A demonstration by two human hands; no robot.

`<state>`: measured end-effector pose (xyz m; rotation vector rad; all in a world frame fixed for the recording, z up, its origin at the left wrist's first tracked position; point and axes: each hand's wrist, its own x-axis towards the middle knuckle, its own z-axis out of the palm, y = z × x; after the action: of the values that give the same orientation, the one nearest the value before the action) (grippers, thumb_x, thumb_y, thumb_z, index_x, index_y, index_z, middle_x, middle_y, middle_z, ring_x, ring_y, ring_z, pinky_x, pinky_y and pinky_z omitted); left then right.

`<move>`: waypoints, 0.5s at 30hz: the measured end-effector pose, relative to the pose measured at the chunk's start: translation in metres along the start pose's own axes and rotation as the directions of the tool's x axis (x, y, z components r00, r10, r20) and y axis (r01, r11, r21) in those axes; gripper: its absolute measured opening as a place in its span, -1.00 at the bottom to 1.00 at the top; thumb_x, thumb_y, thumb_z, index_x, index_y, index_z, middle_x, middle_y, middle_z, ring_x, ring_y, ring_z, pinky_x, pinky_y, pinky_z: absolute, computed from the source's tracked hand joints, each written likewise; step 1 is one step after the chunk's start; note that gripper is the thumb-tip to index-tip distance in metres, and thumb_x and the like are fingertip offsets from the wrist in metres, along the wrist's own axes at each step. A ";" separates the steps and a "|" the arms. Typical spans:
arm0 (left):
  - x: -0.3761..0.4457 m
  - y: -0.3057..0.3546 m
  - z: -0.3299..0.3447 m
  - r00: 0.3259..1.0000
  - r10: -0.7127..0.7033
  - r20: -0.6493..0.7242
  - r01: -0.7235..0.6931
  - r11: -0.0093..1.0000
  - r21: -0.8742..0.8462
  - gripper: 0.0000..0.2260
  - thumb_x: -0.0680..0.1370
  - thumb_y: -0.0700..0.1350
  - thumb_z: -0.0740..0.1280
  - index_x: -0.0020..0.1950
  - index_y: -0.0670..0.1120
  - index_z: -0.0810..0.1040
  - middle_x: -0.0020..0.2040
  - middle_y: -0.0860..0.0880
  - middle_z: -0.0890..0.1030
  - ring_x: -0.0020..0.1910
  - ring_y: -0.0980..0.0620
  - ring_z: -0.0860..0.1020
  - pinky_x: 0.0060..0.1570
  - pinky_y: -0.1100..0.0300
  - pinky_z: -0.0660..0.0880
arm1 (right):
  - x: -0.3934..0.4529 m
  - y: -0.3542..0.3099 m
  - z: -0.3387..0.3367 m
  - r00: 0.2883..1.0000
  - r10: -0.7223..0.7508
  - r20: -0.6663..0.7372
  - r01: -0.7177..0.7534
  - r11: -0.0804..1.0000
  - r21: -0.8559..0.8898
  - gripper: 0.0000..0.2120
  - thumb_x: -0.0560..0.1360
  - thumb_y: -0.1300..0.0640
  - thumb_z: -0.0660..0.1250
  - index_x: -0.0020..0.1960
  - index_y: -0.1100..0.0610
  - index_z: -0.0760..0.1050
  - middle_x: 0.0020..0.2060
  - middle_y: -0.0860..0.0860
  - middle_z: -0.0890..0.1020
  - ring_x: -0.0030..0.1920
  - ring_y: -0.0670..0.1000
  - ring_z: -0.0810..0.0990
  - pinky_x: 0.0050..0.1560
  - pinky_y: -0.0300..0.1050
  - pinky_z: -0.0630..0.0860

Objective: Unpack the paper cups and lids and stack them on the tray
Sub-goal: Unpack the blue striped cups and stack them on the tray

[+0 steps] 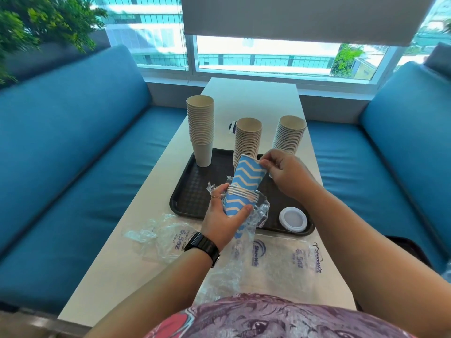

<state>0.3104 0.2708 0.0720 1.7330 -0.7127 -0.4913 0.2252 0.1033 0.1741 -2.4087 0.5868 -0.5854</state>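
My left hand (225,215) grips a nested stack of blue cups with cream zigzags (245,185), held tilted above the black tray (188,196). A clear plastic sleeve (258,215) is peeled down round the stack's lower end. My right hand (285,174) pinches the far end of the blue stack with its fingertips. Three tall stacks of plain beige cups stand on the tray's far side: left (200,128), middle (247,140) and right (289,135). A pile of white lids (292,218) lies in the tray's near right corner.
Empty printed plastic bags (170,236) (292,258) lie on the white table (136,264) in front of the tray. Blue benches (73,167) flank the table on both sides. A window runs behind the far end. Another dark tray edge (410,250) shows at the right.
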 end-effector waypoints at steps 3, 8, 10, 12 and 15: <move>-0.001 0.001 0.002 1.000 -0.009 0.007 0.009 0.999 -0.036 -0.37 0.46 0.01 0.52 0.38 0.12 0.22 0.19 0.01 0.55 -0.01 0.18 0.64 0.02 0.25 0.61 | 0.013 0.000 -0.012 0.999 -0.019 -0.046 0.017 0.999 -0.032 -0.88 0.58 0.16 0.29 0.01 0.19 0.57 -0.11 0.02 0.58 -0.10 -0.02 0.48 -0.19 -0.26 0.26; 0.000 -0.002 0.001 1.000 -0.024 -0.015 0.022 0.995 -0.098 -0.36 0.43 -0.04 0.54 0.40 0.06 0.27 0.15 0.02 0.57 -0.01 0.23 0.63 0.03 0.30 0.58 | 0.044 -0.002 -0.046 0.987 -0.050 -0.150 0.037 0.995 -0.088 -0.91 0.58 0.15 0.29 -0.01 0.12 0.56 -0.12 -0.03 0.53 -0.08 -0.01 0.48 -0.10 -0.21 0.29; 0.002 -0.003 0.002 0.999 -0.029 -0.016 0.028 0.996 -0.087 -0.36 0.43 -0.02 0.54 0.39 0.08 0.26 0.16 0.03 0.57 0.01 0.20 0.63 0.03 0.29 0.58 | 0.059 -0.003 -0.062 0.975 -0.076 -0.209 0.044 0.987 -0.153 -0.89 0.58 0.14 0.28 0.02 0.14 0.56 -0.10 -0.03 0.52 -0.06 -0.01 0.47 -0.06 -0.18 0.30; 0.003 -0.004 0.002 0.999 -0.042 -0.004 0.042 0.996 -0.081 -0.36 0.43 0.01 0.53 0.39 0.12 0.24 0.18 0.03 0.55 0.04 0.16 0.62 0.04 0.26 0.60 | 0.071 -0.003 -0.078 0.961 -0.090 -0.260 0.035 0.977 -0.212 -0.85 0.60 0.13 0.25 0.07 0.16 0.56 -0.03 0.03 0.55 -0.03 0.03 0.48 -0.03 -0.13 0.35; 0.005 -0.006 0.003 0.998 -0.058 0.011 0.059 0.996 -0.070 -0.36 0.43 0.06 0.51 0.38 0.15 0.22 0.21 0.02 0.55 0.06 0.13 0.62 0.06 0.20 0.61 | 0.089 -0.002 -0.095 0.943 -0.143 -0.302 0.031 0.938 -0.347 -0.83 0.60 0.15 0.21 0.08 0.19 0.54 0.03 0.13 0.58 0.04 0.15 0.52 -0.01 -0.07 0.38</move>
<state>0.3130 0.2663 0.0658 1.6907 -0.6453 -0.5585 0.2470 0.0170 0.2691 -2.6905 0.7725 -1.0042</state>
